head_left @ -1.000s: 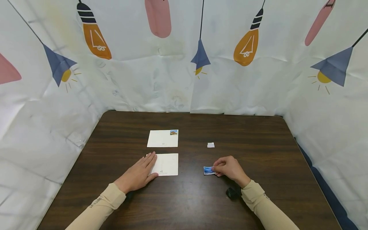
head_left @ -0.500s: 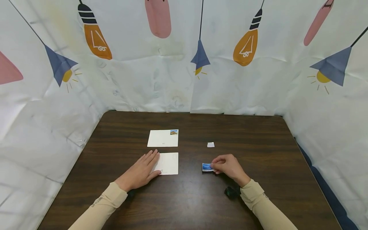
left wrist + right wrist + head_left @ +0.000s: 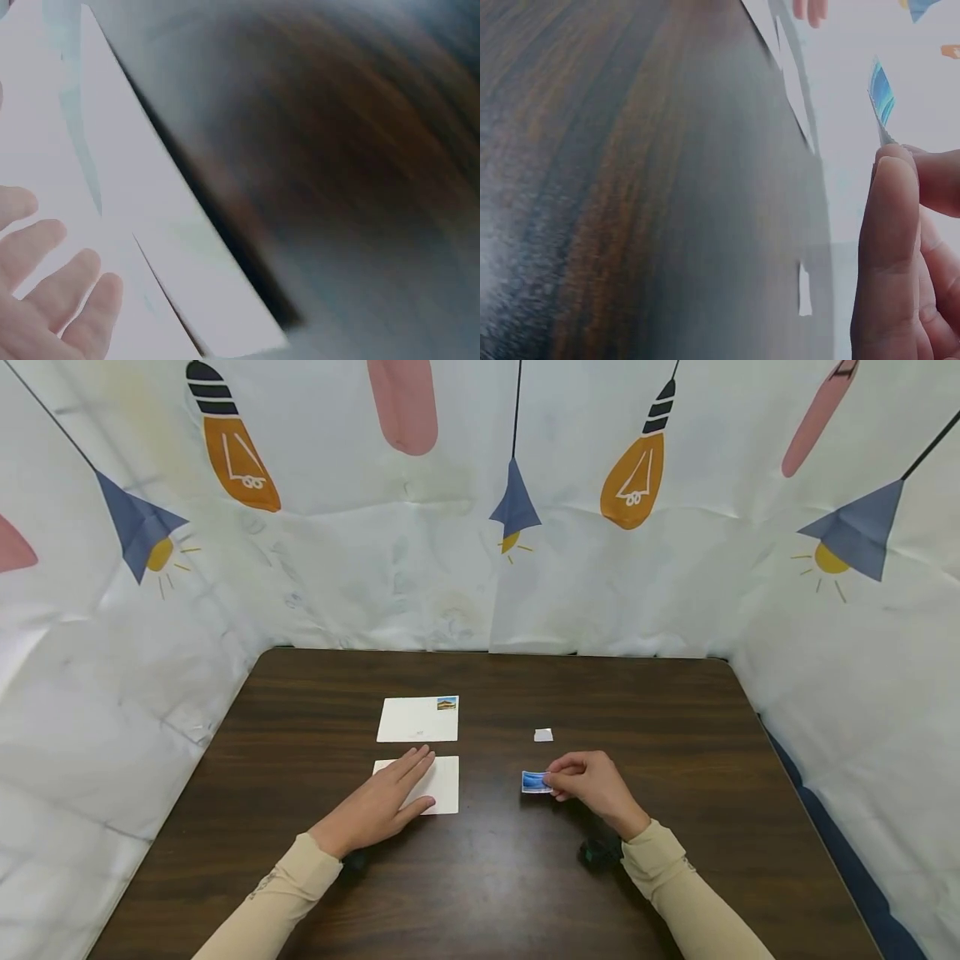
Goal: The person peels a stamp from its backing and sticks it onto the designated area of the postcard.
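Observation:
My right hand (image 3: 597, 787) pinches a small blue picture stamp (image 3: 534, 782) by its right edge, between thumb and fingers; the stamp (image 3: 882, 91) stands out past the fingertips in the right wrist view. On the table my left hand (image 3: 378, 802) lies over the left part of the nearer white postcard (image 3: 447, 787), fingers extended and thumb spread, covering part of it. Behind lies a second white postcard (image 3: 412, 722), with a colourful stamp (image 3: 447, 703) at its top right corner.
A small white paper piece (image 3: 543, 735) lies beyond the right hand on the dark wooden table (image 3: 637, 710). A white cloth (image 3: 450, 593) printed with lamps and bulbs encloses the table's back and sides. A dark device (image 3: 596, 854) sits under the right wrist.
My right hand has moved slightly left and away from me with the stamp. The left hand has slid a little right and forward over the nearer postcard.

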`<state>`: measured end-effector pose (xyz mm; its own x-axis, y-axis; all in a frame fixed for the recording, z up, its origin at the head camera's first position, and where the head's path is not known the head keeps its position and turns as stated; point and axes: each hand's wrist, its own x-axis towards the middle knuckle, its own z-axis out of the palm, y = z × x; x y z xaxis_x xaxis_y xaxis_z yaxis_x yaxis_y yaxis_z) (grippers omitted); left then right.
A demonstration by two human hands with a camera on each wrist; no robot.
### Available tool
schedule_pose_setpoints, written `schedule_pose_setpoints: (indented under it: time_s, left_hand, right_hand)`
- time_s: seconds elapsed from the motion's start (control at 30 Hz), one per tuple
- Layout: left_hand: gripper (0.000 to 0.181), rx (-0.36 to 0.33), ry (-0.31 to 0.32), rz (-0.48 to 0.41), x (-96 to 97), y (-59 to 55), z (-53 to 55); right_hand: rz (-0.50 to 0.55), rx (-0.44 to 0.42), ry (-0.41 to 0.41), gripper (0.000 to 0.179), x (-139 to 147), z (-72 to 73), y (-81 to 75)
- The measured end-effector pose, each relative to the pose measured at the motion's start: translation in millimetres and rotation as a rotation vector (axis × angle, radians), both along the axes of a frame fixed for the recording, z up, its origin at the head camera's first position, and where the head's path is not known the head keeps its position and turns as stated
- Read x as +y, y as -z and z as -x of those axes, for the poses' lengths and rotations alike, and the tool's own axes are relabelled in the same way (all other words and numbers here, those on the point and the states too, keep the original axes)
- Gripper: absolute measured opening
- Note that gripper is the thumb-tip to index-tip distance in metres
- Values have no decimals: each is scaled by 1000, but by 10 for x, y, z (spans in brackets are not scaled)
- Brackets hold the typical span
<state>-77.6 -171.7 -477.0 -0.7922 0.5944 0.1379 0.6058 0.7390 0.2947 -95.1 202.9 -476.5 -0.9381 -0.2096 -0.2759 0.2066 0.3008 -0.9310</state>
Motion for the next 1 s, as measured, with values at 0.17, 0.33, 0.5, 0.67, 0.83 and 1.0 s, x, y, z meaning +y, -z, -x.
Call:
schedule_pose_setpoints:
  time_s: [0.17, 0.33, 0.5, 0.67, 0.83, 1.0]
  left_hand:
    - [66, -34, 13, -55, 130, -36, 8]
    - [62, -41, 16, -124, 260, -45, 12]
    - [58, -98, -8, -205, 393, -51, -2]
    - [53, -270, -67, -352, 520, -97, -25]
    - [48, -402, -110, -482, 638, -149, -34]
    - [46, -515, -164, -580, 722, -184, -36]
  right_hand:
    - [6, 4, 12, 21, 9, 1, -38]
    - [19, 14, 12, 22, 6, 3, -70]
    - [18, 31, -2, 23, 1, 9, -104]
    - [7, 53, -16, 23, -9, 8, -158]
    - [10, 76, -39, 23, -26, -2, -215]
    - [22, 88, -52, 22, -50, -20, -259]
